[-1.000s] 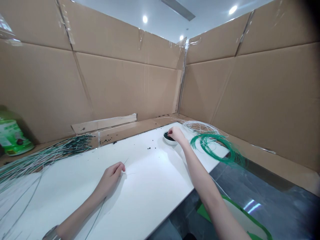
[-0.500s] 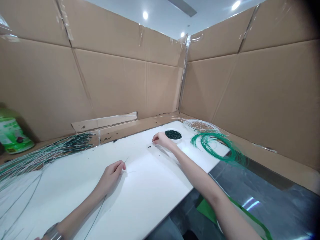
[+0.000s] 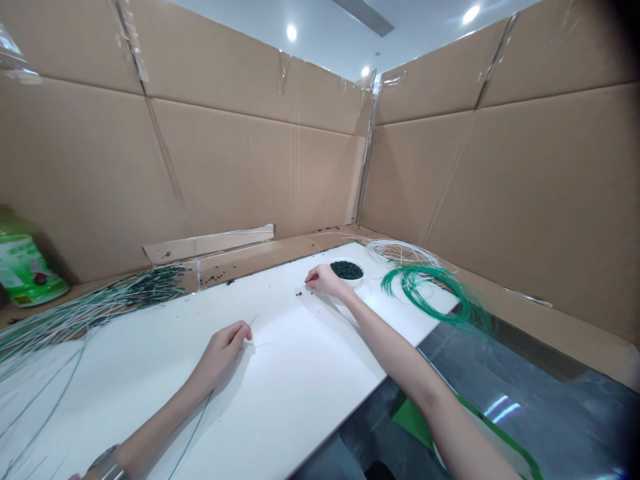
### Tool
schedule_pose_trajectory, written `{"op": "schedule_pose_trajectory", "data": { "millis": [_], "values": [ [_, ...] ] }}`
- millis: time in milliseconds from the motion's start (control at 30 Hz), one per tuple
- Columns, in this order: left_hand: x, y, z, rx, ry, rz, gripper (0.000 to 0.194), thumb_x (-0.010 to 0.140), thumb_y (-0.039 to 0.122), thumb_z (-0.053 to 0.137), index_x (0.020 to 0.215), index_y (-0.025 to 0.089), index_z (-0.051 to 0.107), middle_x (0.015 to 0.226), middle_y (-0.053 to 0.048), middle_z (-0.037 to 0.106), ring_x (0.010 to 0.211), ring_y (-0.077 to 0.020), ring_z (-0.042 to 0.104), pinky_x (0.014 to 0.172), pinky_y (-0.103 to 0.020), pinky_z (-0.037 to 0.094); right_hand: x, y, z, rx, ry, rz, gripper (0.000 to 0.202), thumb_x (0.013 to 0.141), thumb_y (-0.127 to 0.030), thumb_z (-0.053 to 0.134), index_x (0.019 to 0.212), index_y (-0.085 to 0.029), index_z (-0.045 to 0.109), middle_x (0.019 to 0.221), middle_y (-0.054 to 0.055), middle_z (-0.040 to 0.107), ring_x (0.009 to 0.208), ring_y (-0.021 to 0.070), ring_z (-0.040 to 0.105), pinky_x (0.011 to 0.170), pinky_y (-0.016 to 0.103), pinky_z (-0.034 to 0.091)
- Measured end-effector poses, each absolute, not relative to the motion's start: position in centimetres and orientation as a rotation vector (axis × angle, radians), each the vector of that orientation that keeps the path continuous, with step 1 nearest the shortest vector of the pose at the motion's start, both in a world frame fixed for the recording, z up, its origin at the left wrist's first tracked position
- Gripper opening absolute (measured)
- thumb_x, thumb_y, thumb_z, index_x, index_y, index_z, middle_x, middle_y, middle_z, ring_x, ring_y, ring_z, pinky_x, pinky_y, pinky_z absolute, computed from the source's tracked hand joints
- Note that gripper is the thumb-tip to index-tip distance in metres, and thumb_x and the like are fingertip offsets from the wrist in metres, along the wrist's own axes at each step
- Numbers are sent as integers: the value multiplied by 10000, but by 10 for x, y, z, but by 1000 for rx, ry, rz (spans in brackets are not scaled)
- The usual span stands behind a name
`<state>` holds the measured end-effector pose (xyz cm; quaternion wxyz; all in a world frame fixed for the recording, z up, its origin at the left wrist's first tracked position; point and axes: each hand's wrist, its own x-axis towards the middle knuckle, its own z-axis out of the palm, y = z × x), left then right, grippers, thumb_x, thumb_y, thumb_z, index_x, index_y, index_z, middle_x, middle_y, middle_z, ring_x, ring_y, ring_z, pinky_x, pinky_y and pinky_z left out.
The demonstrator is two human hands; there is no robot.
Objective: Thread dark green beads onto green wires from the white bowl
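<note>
My left hand (image 3: 229, 343) is closed in a pinch over the white board (image 3: 280, 380), holding a thin green wire (image 3: 193, 433). One tip of the wire pokes out past the fingertips, and the rest runs down under the forearm. Farther off, my right hand (image 3: 323, 279) has its fingertips pressed together just left of a round white dish (image 3: 361, 280) filled with dark green beads (image 3: 347, 269). What those fingers hold, if anything, is too small to make out. A few dark beads (image 3: 299, 294) lie on the board beside them.
Coils of white wire (image 3: 400, 251) and green wire (image 3: 435, 293) lie at the board's right end. On the left are a bundle of bead-tipped wires (image 3: 115, 297) and a green-labelled bottle (image 3: 27, 267). Cardboard walls (image 3: 225, 160) stand behind and at the right.
</note>
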<state>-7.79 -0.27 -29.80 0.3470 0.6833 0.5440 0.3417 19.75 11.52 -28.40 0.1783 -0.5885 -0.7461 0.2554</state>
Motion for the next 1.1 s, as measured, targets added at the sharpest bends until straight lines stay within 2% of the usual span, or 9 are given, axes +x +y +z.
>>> {"op": "schedule_pose_trajectory", "data": {
  "millis": [733, 1100],
  "values": [
    [-77, -4, -297, 1769, 1400, 889, 381, 767, 524, 396, 638, 190, 529, 450, 47, 342, 437, -124, 313, 421, -216, 224, 196, 117, -290, -1665, -2169, 694, 265, 899, -321, 543, 1089, -140, 578, 1076, 64, 612, 908, 166, 615, 782, 355, 534],
    [-79, -3, -297, 1775, 1395, 856, 376, 768, 518, 380, 647, 190, 518, 469, 47, 343, 448, -123, 310, 433, -214, 229, 194, 115, -289, -1651, -2229, 562, 263, 899, -327, 541, 1085, -147, 583, 1099, 67, 606, 949, 176, 606, 821, 377, 521]
  ]
}}
